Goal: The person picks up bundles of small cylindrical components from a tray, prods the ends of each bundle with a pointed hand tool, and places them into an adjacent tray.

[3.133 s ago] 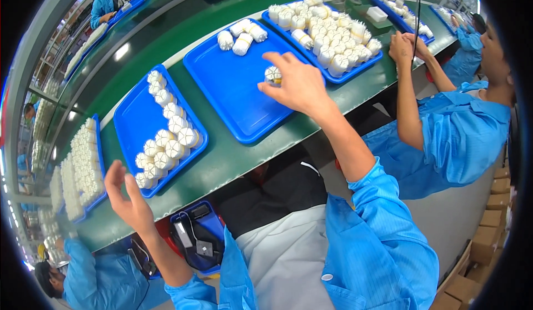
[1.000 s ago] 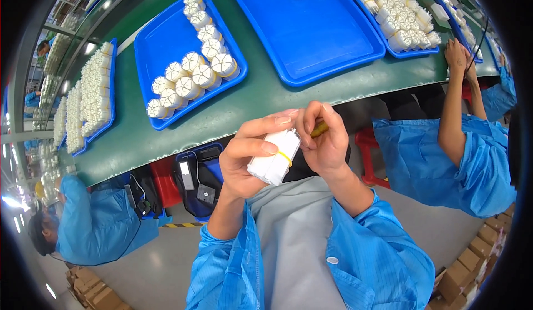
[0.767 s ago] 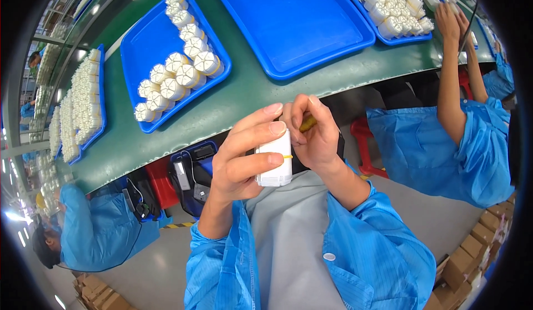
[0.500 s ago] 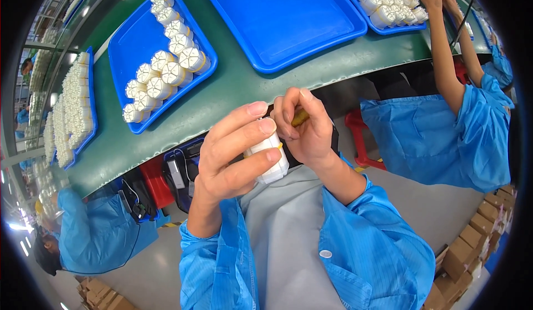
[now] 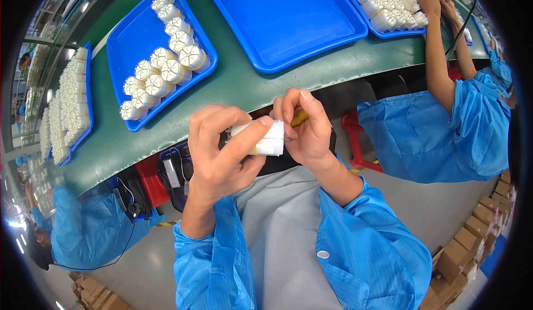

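At the left end of the table (image 5: 239,90), a blue tray (image 5: 89,96) stands packed with white pieces (image 5: 69,101); next, a part-filled tray (image 5: 130,46) has banded bundles (image 5: 175,71) along its right and near edges — only part of its floor is covered; just off the table's near edge, your left hand (image 5: 214,151) has thumb and fingers closed around a white bundle (image 5: 271,139), already banded in yellow, though in no tray yet; your right hand (image 5: 311,135) curls its fingers about a yellow thing (image 5: 300,118) at the bundle's right end — whether they touch it, I cannot tell; behind, the middle tray (image 5: 288,26) shows bare floor nearest you; the right tray (image 5: 408,33) is heaped, a co-worker's hand (image 5: 428,0) beside its right edge.
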Available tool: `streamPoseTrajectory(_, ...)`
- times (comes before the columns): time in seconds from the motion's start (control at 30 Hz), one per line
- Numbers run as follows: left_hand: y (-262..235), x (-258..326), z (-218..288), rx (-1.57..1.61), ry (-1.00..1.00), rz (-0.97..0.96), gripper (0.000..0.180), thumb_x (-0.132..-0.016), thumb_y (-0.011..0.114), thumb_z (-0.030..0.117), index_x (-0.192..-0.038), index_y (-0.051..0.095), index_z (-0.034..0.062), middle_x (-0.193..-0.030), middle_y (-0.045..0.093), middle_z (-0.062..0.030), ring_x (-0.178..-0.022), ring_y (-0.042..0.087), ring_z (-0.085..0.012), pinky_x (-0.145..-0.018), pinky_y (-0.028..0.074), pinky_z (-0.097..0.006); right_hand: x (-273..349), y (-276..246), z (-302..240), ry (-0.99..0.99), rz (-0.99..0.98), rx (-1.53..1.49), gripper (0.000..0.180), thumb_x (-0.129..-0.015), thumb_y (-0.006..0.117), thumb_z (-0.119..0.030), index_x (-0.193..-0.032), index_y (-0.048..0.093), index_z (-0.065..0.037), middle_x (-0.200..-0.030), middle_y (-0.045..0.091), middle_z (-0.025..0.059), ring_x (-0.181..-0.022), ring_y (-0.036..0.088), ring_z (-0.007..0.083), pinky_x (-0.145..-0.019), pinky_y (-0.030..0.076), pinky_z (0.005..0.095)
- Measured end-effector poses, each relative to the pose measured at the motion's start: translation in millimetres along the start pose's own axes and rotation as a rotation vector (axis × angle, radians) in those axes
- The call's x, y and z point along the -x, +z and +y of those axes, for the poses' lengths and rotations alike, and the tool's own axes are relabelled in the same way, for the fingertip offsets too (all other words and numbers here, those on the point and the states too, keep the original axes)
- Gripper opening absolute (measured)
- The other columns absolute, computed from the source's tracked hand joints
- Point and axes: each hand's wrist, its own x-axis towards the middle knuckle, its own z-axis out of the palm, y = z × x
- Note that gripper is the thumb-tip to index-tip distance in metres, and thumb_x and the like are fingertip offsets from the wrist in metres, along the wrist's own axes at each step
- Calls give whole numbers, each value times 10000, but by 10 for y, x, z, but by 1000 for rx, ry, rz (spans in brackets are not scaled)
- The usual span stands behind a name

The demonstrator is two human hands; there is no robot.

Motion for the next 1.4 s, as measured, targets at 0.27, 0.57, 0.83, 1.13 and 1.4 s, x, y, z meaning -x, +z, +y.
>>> streamPoseTrajectory(0.27,11,26,1,165,-276,47,515,-563,750,12,-1072,681,23,-906,584,-108,-774,575,-243,-667,473,-326,-2,39,-14,23,8,3,425,-1008,427,-364,-714,478,-62,-561,451,49,-449,301,68,-445,271,237)
streamPoseTrajectory(0.57,0,137,-19,454,-612,37,417,-693,744,39,-1091,631,-20,-934,599,-106,-831,620,-185,-738,497,-291,1,32,-10,4,-6,20,417,-1014,410,-349,-715,476,-67,-565,459,49,-452,300,66,-442,274,236)
streamPoseTrajectory(0.83,7,165,63,850,-929,49,350,-837,678,56,-1158,595,-57,-987,654,-80,-890,611,-121,-808,477,-254,13,32,-30,-30,-20,18,427,-1021,400,-357,-718,482,-67,-572,463,48,-457,302,61,-452,288,232)
streamPoseTrajectory(1.13,87,222,72,973,-939,26,436,-893,598,259,-1161,580,-85,-926,650,-137,-715,617,-150,-631,518,-289,2,110,-220,-132,-140,-50,457,-1036,336,-377,-698,421,-82,-552,400,34,-489,296,112,-468,257,271)
streamPoseTrajectory(1.4,161,247,80,1405,-982,53,549,-963,485,373,-1216,524,-113,-918,623,-166,-716,612,-188,-626,529,-335,18,101,-237,-140,-141,-79,459,-1037,329,-378,-699,412,-79,-557,399,38,-490,291,112,-474,259,273)
